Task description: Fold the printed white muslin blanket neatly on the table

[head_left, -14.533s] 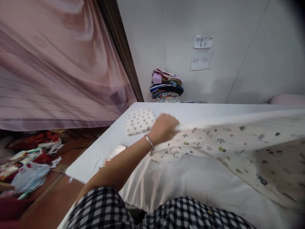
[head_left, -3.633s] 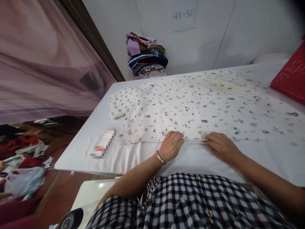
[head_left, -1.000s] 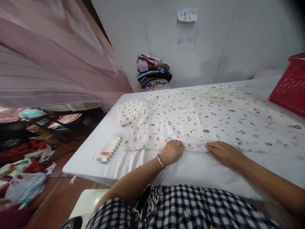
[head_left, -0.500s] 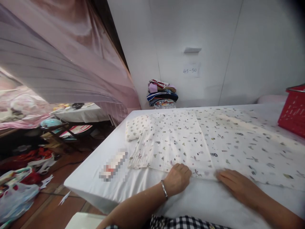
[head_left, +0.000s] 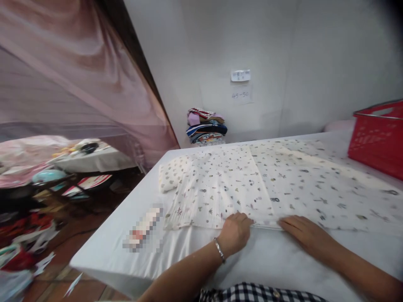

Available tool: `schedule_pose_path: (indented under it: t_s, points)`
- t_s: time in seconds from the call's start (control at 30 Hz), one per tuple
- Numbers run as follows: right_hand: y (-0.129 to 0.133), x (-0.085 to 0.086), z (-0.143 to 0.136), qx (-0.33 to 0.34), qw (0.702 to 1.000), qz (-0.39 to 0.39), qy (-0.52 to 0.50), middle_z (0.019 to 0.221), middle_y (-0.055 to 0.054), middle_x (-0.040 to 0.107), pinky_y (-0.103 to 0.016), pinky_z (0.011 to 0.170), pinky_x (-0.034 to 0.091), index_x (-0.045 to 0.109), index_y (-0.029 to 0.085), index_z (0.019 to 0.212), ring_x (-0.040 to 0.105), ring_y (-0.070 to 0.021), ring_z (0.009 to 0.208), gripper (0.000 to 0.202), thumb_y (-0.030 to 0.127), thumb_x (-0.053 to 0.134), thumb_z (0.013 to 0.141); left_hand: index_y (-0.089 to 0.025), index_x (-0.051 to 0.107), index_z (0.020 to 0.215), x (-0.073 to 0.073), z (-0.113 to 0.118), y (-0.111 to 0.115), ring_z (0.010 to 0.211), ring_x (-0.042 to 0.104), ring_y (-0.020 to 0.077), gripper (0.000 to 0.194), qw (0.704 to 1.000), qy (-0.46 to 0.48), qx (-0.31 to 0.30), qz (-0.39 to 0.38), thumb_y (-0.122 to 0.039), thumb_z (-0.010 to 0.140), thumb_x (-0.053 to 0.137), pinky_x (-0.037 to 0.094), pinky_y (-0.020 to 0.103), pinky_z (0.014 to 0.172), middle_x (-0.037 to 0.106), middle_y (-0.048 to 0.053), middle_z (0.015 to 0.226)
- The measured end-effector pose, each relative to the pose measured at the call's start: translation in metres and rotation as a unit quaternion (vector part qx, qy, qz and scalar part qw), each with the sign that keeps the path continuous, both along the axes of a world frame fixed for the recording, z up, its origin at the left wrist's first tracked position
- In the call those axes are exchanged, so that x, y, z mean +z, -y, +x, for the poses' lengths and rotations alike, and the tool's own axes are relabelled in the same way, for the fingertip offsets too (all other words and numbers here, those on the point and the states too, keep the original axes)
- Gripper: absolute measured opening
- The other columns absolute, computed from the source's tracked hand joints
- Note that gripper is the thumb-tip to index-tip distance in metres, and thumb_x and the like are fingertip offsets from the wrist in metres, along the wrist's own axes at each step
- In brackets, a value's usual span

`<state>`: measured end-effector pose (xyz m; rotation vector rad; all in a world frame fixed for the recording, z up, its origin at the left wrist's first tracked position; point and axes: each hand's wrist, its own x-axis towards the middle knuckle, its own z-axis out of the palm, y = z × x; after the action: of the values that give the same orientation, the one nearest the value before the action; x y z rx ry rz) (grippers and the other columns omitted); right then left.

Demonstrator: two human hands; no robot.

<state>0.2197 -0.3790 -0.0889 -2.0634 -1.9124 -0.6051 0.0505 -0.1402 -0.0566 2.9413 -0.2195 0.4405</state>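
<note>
A thin white cloth printed with small plants and figures [head_left: 231, 180] is spread over a white-covered table [head_left: 126, 218]. My left hand [head_left: 236, 230], with a silver bracelet at its wrist, is closed with curled fingers on the cloth's near edge. To its right, my right hand [head_left: 304, 230] lies along the same edge, fingers stretched out and touching the cloth; its thumb is hidden. Between the hands the edge runs nearly straight. At the cloth's left end sits a small dotted bundle or pillow [head_left: 172, 173].
A blurred-out strip [head_left: 143, 230] lies at the table's left. Folded fabrics [head_left: 207, 128] are stacked against the white wall [head_left: 267, 46]. A red plastic basket [head_left: 376, 142] stands at right. Pink drapery [head_left: 103, 84] hangs at left, above floor clutter and plastic bags [head_left: 15, 268].
The view has turned slightly right, so the basket shows more. My right hand has moved slightly left along the cloth's near edge; my left hand stays on that edge.
</note>
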Motion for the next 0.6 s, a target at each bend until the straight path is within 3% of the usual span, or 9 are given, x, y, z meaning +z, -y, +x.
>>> schedule_pose_path:
  t_s: [0.17,0.33,0.6]
  points:
    - [0.020,0.010,0.012,-0.076,0.997,0.000,-0.023,0.108,-0.007,0.064,-0.033,0.081,0.048,0.060,0.018,0.116,0.058,-0.0177,0.095,0.040,0.004,0.035,0.088,-0.018,0.059,0.093,0.006,0.001,-0.004,0.082,0.056,0.0177,0.029,0.995,0.000,0.010,-0.103,-0.002,0.073,0.047,0.047,0.030,0.074,0.061,0.004,0.087]
    - [0.043,0.016,0.026,-0.136,0.990,-0.018,-0.024,0.102,-0.007,0.065,-0.035,0.078,0.048,0.062,0.018,0.109,0.058,-0.0184,0.090,0.035,0.006,0.038,0.087,-0.018,0.060,0.093,0.007,0.002,-0.007,0.082,0.057,0.0192,0.028,0.994,-0.008,-0.011,-0.111,-0.003,0.074,0.045,0.049,0.034,0.075,0.061,0.004,0.086]
    - [0.077,0.018,0.038,-0.215,0.975,0.000,-0.049,0.118,-0.009,0.060,-0.039,0.091,0.046,0.057,0.017,0.118,0.054,-0.0212,0.108,0.039,0.008,0.040,0.085,-0.019,0.060,0.096,0.013,0.006,-0.013,0.083,0.058,0.0175,0.028,0.993,-0.003,-0.014,-0.118,-0.006,0.078,0.044,0.049,0.031,0.073,0.062,0.004,0.088]
